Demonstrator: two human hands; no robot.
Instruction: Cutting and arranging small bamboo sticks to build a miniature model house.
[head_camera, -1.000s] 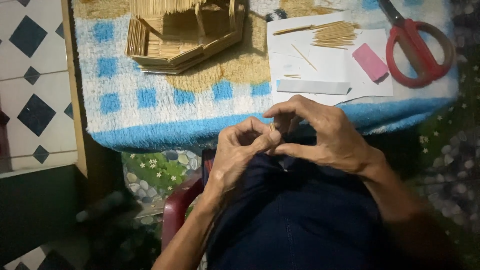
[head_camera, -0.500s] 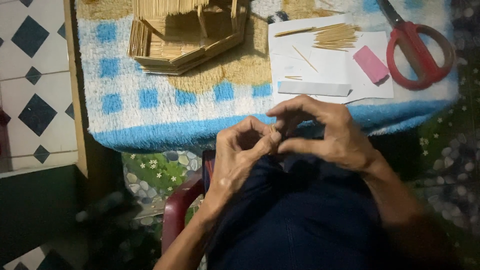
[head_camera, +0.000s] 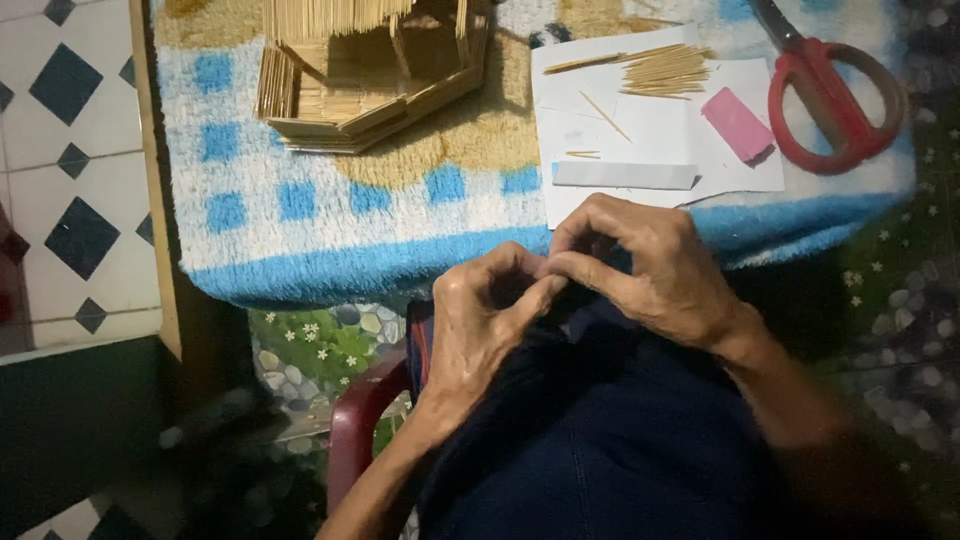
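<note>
Dark blue cloth (head_camera: 600, 440) covers the person's lap, and both hands are drawn together just above it, fingertips meeting. The left hand (head_camera: 485, 315) is curled with thumb pressed toward the forefinger, and the right hand (head_camera: 650, 265) bends over it from the other side, its fingers pinched against the left's; whatever sits between them is too small and shadowed to make out, so I cannot tell whether either hand actually grips anything. Just beyond the knuckles runs the edge of a fluffy blue-and-white checked mat (head_camera: 300, 230) spread over the table. On it, nearest the right hand, lie white paper sheets (head_camera: 650, 135) carrying a grey strip (head_camera: 625, 176), a few stray thin wooden sticks, a loose bundle of sticks (head_camera: 660, 70) and a pink eraser-like block (head_camera: 738, 123). Red-handled scissors (head_camera: 835, 105) rest at the paper's far right. Further off to the left stands a small open-fronted stick-built model house (head_camera: 360, 70) on an angular base, its inside seeming bare. A red plastic chair (head_camera: 355, 440) shows below the left forearm.
</note>
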